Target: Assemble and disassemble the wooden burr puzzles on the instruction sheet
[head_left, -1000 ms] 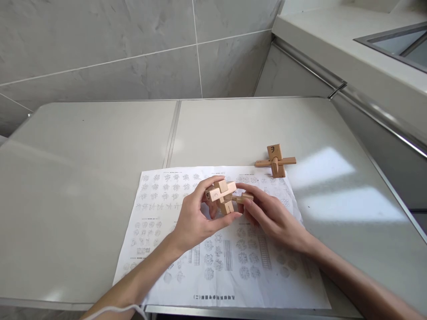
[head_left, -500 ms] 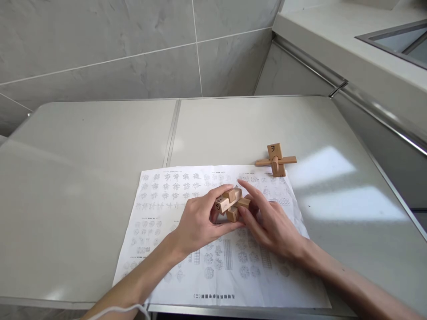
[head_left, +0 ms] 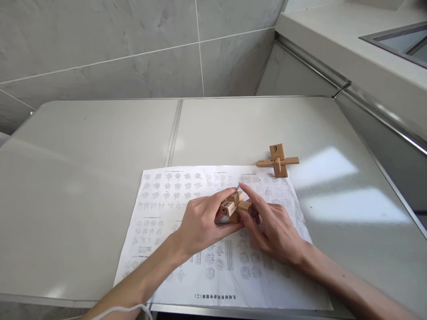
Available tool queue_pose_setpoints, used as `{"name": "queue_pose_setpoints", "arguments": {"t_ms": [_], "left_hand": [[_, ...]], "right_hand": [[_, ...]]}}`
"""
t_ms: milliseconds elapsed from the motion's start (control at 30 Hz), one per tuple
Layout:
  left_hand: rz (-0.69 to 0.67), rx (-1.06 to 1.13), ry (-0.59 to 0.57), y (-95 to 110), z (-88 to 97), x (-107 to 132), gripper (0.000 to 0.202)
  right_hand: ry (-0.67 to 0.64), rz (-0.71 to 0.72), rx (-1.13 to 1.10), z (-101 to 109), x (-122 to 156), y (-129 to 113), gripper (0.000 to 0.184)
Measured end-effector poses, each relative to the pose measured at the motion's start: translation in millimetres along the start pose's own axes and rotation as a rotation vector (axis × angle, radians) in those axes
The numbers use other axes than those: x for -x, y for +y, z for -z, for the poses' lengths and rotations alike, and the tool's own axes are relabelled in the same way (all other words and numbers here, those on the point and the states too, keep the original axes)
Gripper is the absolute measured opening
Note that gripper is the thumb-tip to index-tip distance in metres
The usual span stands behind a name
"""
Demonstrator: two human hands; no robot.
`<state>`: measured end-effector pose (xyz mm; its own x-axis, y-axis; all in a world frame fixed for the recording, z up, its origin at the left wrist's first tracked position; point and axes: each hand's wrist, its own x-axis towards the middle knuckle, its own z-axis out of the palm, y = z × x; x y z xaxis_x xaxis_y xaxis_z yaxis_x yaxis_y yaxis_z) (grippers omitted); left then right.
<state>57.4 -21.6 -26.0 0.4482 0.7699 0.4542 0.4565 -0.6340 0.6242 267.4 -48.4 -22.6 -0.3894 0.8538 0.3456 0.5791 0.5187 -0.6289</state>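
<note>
A small wooden interlocking puzzle (head_left: 234, 206) made of pale notched blocks sits between both my hands, low over a printed instruction sheet (head_left: 213, 271). My left hand (head_left: 200, 222) grips it from the left, thumb underneath and fingers curled over the top. My right hand (head_left: 271, 226) closes on its right side, index finger laid across the top and the other fingers against a protruding block. A second wooden puzzle piece assembly (head_left: 278, 160), cross-shaped with a marked cube, rests on the table beyond the sheet's far right corner, untouched.
The sheet lies on a grey table (head_left: 83, 178) with a seam down its middle, against a tiled wall (head_left: 133, 44). A raised counter with a metal rail (head_left: 367, 102) runs along the right side. The table's near edge is just below the sheet.
Both hands have lowered the puzzle toward the sheet and turned it; my right hand has closed in tighter on its right side. The cross-shaped assembly has not moved.
</note>
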Motion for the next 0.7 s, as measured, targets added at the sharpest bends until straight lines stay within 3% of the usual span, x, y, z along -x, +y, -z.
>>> {"name": "queue_pose_setpoints", "arguments": {"t_ms": [200, 467, 567, 700], "left_hand": [[0.0, -0.051, 0.017, 2, 1.0, -2, 0.055], [0.008, 0.097, -0.044, 2, -0.1, -2, 0.058], [0.097, 0.195, -0.037, 5, 2.8, -5, 0.063], [0.297, 0.397, -0.067, 9, 10.1, -11, 0.063]], "right_hand": [[0.033, 0.055, -0.01, 2, 0, -1, 0.06], [0.042, 0.098, 0.003, 4, 0, 1, 0.055], [0.026, 0.064, -0.082, 8, -1, 0, 0.046], [-0.018, -0.099, -0.2, 9, -2, 0, 0.036]]}}
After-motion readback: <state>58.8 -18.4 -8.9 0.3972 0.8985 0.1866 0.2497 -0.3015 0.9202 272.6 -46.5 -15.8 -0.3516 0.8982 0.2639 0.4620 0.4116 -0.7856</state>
